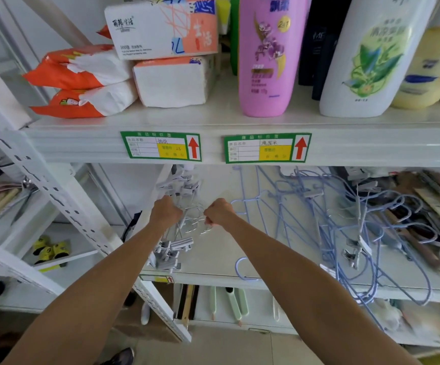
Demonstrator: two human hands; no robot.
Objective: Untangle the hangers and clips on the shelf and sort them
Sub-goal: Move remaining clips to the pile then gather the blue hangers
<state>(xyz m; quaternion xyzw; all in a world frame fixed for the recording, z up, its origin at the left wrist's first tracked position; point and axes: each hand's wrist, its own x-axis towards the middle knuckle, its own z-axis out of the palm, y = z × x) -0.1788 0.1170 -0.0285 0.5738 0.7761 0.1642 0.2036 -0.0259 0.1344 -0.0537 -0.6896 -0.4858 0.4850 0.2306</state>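
A bundle of silver wire clip hangers [191, 222] lies at the left of the white middle shelf [221, 259], with grey clips [172, 250] at its near end and more grey clips [184, 184] at its far end. My left hand [165, 210] grips the bundle's wires on the left. My right hand [218, 210] pinches the silver hooks on the right. A tangle of blue wire hangers [318, 219] with metal clips [355, 248] spreads over the shelf's right half. One blue hook [242, 268] hangs over the front edge.
The shelf above [108, 143] holds tissue packs [161, 27], a pink shampoo bottle [268, 56] and a white bottle [371, 56]. Brushes and combs [424, 206] crowd the far right. A perforated white upright [63, 206] slants at the left. Green-handled items [236, 302] lie on the shelf below.
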